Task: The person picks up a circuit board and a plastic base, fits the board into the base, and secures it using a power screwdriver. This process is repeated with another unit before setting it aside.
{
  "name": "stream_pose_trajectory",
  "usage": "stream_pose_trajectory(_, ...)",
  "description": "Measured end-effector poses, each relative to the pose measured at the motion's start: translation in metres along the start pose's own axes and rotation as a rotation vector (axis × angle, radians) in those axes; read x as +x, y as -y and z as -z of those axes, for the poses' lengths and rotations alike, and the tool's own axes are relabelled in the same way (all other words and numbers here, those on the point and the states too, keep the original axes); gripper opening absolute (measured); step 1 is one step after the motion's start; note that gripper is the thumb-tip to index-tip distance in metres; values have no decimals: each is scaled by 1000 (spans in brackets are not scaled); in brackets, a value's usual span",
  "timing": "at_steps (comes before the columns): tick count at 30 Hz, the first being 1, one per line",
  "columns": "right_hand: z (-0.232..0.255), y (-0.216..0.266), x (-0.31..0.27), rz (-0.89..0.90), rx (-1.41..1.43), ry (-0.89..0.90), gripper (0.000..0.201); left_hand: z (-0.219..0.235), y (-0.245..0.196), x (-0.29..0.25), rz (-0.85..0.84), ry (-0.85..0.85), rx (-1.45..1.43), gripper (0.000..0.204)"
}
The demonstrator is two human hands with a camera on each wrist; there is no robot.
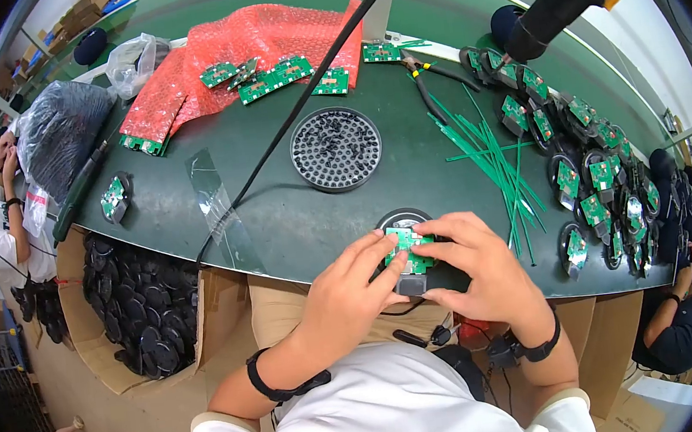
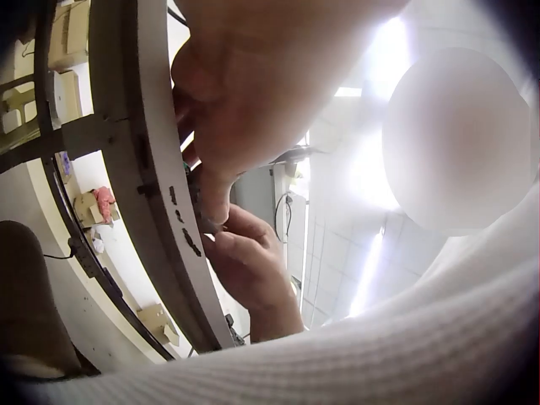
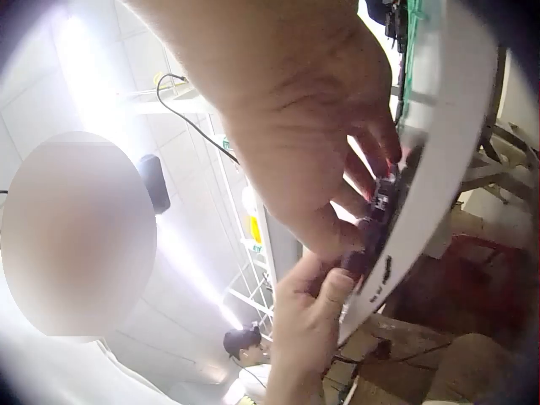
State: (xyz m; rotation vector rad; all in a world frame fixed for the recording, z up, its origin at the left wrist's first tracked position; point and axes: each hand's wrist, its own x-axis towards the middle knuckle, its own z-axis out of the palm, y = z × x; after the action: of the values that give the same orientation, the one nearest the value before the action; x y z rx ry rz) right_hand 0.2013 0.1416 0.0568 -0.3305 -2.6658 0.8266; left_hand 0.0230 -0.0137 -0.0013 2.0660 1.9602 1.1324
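Note:
At the table's front edge, a green circuit board [image 1: 404, 242] sits on a round black housing [image 1: 403, 217], with a dark block [image 1: 411, 285] at its near end. My left hand [image 1: 350, 290] grips this assembly from the left, index and middle fingertips on the board. From the right, my right hand [image 1: 486, 267] holds it too, fingers over the board's side and thumb by the dark block. In the right wrist view the assembly [image 3: 380, 207] is seen edge-on under the right fingers. Most of it is hidden behind the hand in the left wrist view.
Beyond the hands stands a round tray [image 1: 343, 188] of small black parts. To the right lie green strips [image 1: 488, 159], cutters [image 1: 426, 94] and many board-fitted discs [image 1: 595, 177]. An electric screwdriver [image 1: 568, 3] hangs above. Red bubble wrap [image 1: 259, 35] lies behind; a cardboard box [image 1: 77, 303] stands left.

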Motion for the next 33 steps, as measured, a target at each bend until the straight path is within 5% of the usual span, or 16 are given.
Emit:
stream_pose_trajectory(9, -17, -25, 25, -2, -106, -98, 18, 2, 1, 0, -5, 13, 4, 59)
stream_pose_trajectory(33, -12, -28, 17, 43, -128, -40, 30, 3, 7, 4, 14, 7, 33, 56)
